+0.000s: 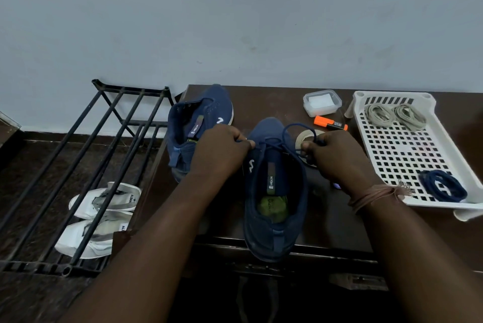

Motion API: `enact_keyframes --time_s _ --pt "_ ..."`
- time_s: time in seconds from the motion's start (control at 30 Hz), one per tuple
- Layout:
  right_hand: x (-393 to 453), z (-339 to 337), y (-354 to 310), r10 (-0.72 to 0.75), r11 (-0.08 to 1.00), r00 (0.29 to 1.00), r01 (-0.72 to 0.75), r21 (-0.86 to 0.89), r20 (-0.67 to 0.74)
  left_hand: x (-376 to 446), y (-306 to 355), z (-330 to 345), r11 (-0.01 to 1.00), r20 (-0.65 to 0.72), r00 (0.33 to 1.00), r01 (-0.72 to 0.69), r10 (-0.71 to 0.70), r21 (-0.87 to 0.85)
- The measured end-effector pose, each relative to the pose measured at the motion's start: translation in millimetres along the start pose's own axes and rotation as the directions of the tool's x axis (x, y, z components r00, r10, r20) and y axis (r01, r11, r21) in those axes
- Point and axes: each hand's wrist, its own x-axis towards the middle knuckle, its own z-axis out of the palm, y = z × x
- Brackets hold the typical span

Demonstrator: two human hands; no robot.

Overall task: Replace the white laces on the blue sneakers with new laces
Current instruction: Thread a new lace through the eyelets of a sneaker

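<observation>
A blue sneaker [274,192] stands on the dark table [339,218], heel toward me, with a navy lace [290,129] threaded across its front. My left hand [222,150] pinches one end of that lace at the shoe's left side. My right hand [334,158] grips the other end, which loops up above the toe. A second blue sneaker [198,118] without a lace lies behind my left hand. In the white perforated tray [407,150] lie two coiled pale laces [379,113] and a coiled navy lace [443,185].
An orange marker [329,123], a tape roll [304,137] and a small clear lidded box [322,102] sit behind the shoe. To the left stands a black metal shoe rack [104,166] with white shoes [104,202] under it. A pale wall runs behind.
</observation>
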Motion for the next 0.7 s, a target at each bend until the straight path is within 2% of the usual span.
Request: enact_keyframes --time_s 0.27,0.4,0.47,0.53,0.57,0.6,0.67,0.7 --pt "0 -7 6 0.029 0.995 0.998 -0.034 -0.099 -0.05 2 -3 2 0.971 -0.134 0.99 -0.02 0.053 0.238" --pt "-5 -8 2 0.013 0.99 0.995 -0.026 -0.136 -0.094 2 -4 7 0.956 -0.144 0.988 -0.012 0.057 0.292" --pt "-6 -11 -3 -0.009 0.991 0.997 -0.001 -0.137 -0.071 0 -3 8 0.962 -0.112 0.992 -0.021 0.053 0.272" --pt "-8 -15 -12 -0.003 0.987 1.0 0.007 -0.158 0.026 0 0 2 0.994 -0.032 0.999 0.009 -0.006 0.106" --pt "-9 -17 -16 -0.004 0.983 0.997 0.019 -0.182 0.08 2 2 -4 0.996 0.026 0.998 0.056 -0.054 -0.07" --pt "-10 -20 -20 -0.008 0.978 0.992 0.034 -0.206 0.129 4 5 -10 0.947 0.098 0.99 0.127 -0.103 -0.295" --pt "-13 -27 -25 -0.006 0.975 0.983 0.046 -0.217 0.184 6 10 -24 0.698 0.212 0.97 0.234 -0.12 -0.677" --pt "-14 -30 -27 0.0 0.975 0.984 0.039 -0.217 0.176 7 11 -29 0.602 0.201 0.975 0.216 -0.092 -0.769"
